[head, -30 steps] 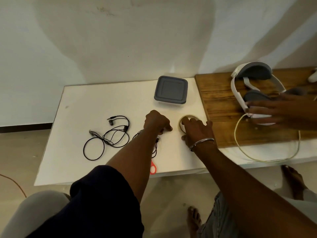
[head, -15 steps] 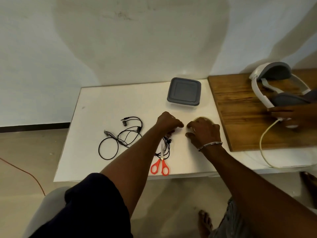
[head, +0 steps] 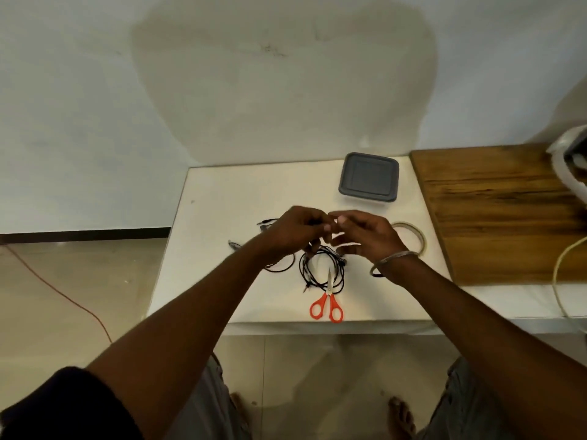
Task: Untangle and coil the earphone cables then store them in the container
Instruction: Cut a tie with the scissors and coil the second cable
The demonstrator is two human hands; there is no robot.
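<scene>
My left hand (head: 295,231) and my right hand (head: 365,233) meet fingertip to fingertip just above the middle of the white table (head: 222,192). Both have curled fingers and pinch the top of a black earphone cable (head: 324,271), though the blur hides the exact grip. Its loops hang down and rest on the table below the hands. A second black earphone cable (head: 279,268) lies to the left, mostly hidden behind my left forearm. The container (head: 368,177), with its grey lid on, stands at the back of the table.
Orange-handled scissors (head: 327,308) lie at the front edge, blades under the cable loops. A tape roll (head: 411,231) sits right of my right hand. A wooden board (head: 495,211) adjoins on the right, with a white headset (head: 568,166) and a white cord (head: 559,274). An orange wire (head: 63,296) runs across the floor.
My right hand left the tape roll and joined my left hand. Both lifted the top of the black cable off the table. The view shifted left, so the other person's hand is out of frame.
</scene>
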